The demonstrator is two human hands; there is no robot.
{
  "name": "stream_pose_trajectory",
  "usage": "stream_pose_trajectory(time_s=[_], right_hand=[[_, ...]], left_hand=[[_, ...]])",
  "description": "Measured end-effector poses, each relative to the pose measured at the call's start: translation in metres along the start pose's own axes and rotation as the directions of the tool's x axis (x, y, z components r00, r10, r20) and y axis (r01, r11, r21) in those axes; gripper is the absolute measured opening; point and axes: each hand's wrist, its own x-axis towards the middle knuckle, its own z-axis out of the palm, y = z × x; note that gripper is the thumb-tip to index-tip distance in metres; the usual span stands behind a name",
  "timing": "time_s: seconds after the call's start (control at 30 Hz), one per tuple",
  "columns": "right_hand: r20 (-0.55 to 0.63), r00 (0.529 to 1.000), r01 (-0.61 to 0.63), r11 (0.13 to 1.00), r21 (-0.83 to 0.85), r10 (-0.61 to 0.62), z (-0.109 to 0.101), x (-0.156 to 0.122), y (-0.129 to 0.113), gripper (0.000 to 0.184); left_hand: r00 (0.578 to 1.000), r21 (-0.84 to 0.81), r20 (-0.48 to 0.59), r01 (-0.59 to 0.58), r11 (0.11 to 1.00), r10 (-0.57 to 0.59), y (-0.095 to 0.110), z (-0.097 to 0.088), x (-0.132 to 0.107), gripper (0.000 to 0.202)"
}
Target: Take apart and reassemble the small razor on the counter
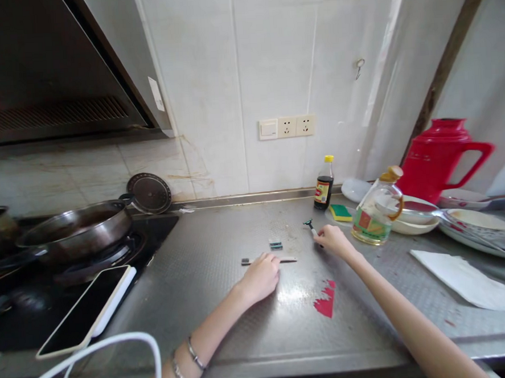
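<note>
My left hand is closed over the middle of a toothbrush, which lies sideways along the metal counter. Its bristle end sticks out to the left of my fingers and the handle end to the right. Farther right, my right hand grips a razor by its handle, head pointing away and to the left. Just beyond the toothbrush sits a small flat dark-and-clear piece, too small to make out. A ragged red scrap lies on the counter nearer to me, between my forearms.
At the back right stand a soy sauce bottle, a green-yellow sponge, an oil jug, a red thermos and bowls. White paper lies right. Left are a phone, its white cable and a pan.
</note>
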Motion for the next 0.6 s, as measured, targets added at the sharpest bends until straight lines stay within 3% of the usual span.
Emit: stream_pose_trajectory(time_s=[0.17, 0.43, 0.6], right_hand=[[0.027, 1.000, -0.004, 1.000, -0.026, 0.005, 0.002, -0.009, 0.006, 0.025], [0.003, 0.999, -0.047, 0.994, -0.100, 0.048, -0.005, -0.021, -0.006, 0.034], [-0.013, 0.999, 0.039, 0.994, -0.106, -0.040, -0.015, -0.033, -0.020, 0.029]], left_hand=[[0.999, 0.139, 0.001, 0.033, 0.990, -0.034, 0.010, 0.014, 0.019, 0.033], [0.996, 0.287, 0.041, 0.066, 0.956, -0.082, 0.014, 0.017, 0.037, 0.030], [0.991, 0.285, 0.070, 0.086, 0.955, -0.110, 0.007, 0.019, 0.040, 0.029]])
